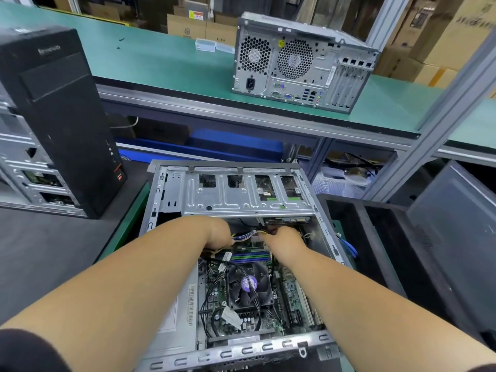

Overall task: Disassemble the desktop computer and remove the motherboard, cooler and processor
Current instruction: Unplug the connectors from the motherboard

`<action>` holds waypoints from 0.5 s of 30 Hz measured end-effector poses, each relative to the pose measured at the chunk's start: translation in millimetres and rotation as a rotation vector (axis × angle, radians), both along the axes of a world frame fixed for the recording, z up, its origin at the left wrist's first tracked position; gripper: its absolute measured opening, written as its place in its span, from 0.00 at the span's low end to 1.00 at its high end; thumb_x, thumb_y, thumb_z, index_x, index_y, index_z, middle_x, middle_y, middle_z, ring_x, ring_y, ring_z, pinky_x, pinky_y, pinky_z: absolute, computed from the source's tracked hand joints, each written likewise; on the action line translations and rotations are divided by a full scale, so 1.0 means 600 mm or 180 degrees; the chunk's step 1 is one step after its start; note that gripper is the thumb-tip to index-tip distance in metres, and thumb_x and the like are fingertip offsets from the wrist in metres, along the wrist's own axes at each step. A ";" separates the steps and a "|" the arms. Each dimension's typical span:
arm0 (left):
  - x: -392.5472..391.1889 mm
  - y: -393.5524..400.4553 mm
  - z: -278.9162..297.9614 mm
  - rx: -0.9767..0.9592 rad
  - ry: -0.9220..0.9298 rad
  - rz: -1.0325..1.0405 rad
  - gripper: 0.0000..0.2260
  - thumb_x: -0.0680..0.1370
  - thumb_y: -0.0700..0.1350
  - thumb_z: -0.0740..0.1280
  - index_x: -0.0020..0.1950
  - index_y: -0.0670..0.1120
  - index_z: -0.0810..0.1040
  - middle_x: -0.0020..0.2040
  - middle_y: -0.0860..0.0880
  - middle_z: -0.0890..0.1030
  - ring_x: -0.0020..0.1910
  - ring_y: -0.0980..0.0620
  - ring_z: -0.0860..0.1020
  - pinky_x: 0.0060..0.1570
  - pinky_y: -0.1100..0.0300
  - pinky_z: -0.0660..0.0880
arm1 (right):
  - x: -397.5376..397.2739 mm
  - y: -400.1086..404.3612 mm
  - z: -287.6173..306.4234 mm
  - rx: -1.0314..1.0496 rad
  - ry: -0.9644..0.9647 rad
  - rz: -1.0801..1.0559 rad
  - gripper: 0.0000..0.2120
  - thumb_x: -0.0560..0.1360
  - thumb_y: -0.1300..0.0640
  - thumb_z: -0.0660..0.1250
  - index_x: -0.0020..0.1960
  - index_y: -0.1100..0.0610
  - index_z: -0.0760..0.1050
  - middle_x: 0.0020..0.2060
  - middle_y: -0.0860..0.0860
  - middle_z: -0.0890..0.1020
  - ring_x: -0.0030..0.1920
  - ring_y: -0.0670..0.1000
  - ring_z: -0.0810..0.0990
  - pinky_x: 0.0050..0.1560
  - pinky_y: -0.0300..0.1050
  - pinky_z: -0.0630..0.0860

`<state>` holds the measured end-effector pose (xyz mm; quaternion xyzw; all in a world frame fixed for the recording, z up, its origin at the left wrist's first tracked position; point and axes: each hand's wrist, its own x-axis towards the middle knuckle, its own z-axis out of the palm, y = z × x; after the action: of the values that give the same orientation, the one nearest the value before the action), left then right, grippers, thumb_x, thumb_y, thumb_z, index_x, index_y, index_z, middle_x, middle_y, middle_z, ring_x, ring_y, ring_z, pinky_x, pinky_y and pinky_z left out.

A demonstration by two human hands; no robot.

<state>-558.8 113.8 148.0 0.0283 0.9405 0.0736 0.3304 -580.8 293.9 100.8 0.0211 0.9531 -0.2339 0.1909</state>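
- A person reaches both hands into an open case [171, 200] lying on its side on the bench, working at a cable bundle [248, 234] near the far edge of the motherboard [257, 322].
- The left hand [218, 233] curls around the bundle's left end; the right hand [285, 241] has its fingers bent down at the bundle's other end, though whether they pinch a connector cannot be told from here.
- The step appears to be unplugging power leads. Done well, that means gripping the plug body and not the wires, releasing any latch, and pulling straight out while the other hand steadies the loom.
- The board sits flat in the case's near half, green and crowded, still wired with black leads crossing it.
- The cooler [251, 284], a black fan with a purple hub label, remains mounted at the board's centre; the processor is hidden beneath it.
- Memory sticks [249, 257] stand just beyond the fan, and a metal drive cage [241, 196] spans the case's far end.
- A black tower [56, 116] stands at left.
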 end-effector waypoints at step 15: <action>-0.014 -0.022 -0.035 0.0073 0.0141 0.0238 0.29 0.77 0.59 0.64 0.73 0.45 0.66 0.70 0.45 0.72 0.65 0.45 0.72 0.64 0.56 0.67 | -0.024 -0.040 -0.011 0.0547 -0.0102 0.0055 0.32 0.77 0.68 0.59 0.78 0.57 0.55 0.55 0.56 0.81 0.53 0.58 0.80 0.35 0.46 0.69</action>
<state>-567.4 100.4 126.8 -0.0014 0.9471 0.0960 0.3062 -595.1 270.0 93.9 0.0328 0.9666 -0.1492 0.2056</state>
